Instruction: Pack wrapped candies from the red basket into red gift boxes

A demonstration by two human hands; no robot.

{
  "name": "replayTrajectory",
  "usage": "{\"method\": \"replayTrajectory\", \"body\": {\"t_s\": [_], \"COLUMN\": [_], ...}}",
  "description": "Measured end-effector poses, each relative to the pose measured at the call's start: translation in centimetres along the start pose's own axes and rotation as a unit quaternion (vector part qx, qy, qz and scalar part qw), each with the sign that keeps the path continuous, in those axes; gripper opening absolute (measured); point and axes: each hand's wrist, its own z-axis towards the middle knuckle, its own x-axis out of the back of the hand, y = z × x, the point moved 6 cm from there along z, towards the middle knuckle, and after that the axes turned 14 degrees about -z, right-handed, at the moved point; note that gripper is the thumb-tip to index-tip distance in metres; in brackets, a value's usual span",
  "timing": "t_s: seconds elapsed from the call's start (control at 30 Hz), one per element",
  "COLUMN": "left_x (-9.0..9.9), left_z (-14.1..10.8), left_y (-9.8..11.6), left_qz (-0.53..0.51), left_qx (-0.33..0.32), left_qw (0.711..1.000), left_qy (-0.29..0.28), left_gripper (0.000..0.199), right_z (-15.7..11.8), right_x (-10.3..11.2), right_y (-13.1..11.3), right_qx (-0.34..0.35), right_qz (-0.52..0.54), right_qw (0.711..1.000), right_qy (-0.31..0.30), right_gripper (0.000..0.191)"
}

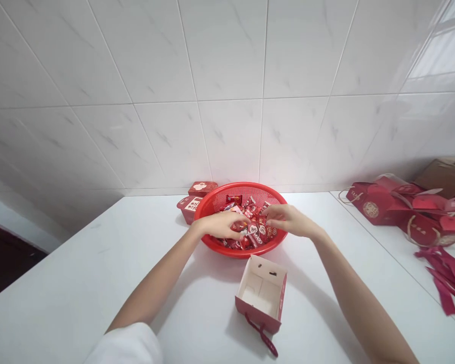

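Observation:
A red plastic basket (231, 191) on the white table holds many red-wrapped candies (255, 228). Over its left side is my left hand (225, 225), thumb and fingers apart at the candies; whether it touches one is hard to tell. My right hand (288, 220) reaches over the right rim with its fingers curved and apart, close to the candies. Just in front of the basket stands an open red box (260, 293) with a pale interior and no candy visible inside. A dark red cord handle (263, 336) hangs from its near side.
Behind the basket's left side sit two small red boxes (191, 203). Several red gift boxes (387, 205) with cord handles are at the right, beside a brown cardboard box (442, 177) and dark red ribbons (445, 275). A tiled wall (227, 136) borders the table's back.

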Motion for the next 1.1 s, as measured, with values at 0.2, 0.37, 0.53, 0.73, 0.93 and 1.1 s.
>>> {"method": "replayTrajectory", "body": {"t_s": [0.2, 0.37, 0.53, 0.73, 0.93, 1.1], "left_x": [-1.8, -1.9, -1.2, 0.1, 1.6, 2.9], "left_z": [5.7, 6.5, 6.0, 5.8, 5.7, 5.3], "left_y": [-3.2, -4.0, -3.3, -3.3, -3.9, -4.3], "left_qz": [0.125, 0.136, 0.115, 0.107, 0.003, -0.004], "left_qx": [0.024, -0.015, -0.027, -0.009, -0.078, -0.084], "left_qw": [0.988, 0.990, 0.993, 0.990, 0.968, 0.936], "left_qy": [-0.089, -0.045, -0.007, 0.086, 0.236, 0.342], "left_gripper": [0.087, 0.085, 0.066, 0.049, 0.060, 0.048], "right_z": [3.9, 4.3, 4.4, 4.5, 4.5, 4.5], "right_x": [-5.1, -5.5, -4.9, -3.7, -3.0, -2.6], "right_y": [1.5, 1.7, 1.7, 2.9, 5.0, 5.0], "right_qx": [-0.084, -0.093, -0.057, -0.084, -0.119, -0.113], "right_qz": [-0.218, -0.220, -0.184, -0.039, 0.093, 0.112], "right_qw": [0.958, 0.957, 0.976, 0.996, 0.979, 0.973], "right_qy": [-0.169, -0.162, -0.101, 0.016, 0.135, 0.166], "right_gripper": [0.077, 0.059, 0.051, 0.033, 0.027, 0.022]}}
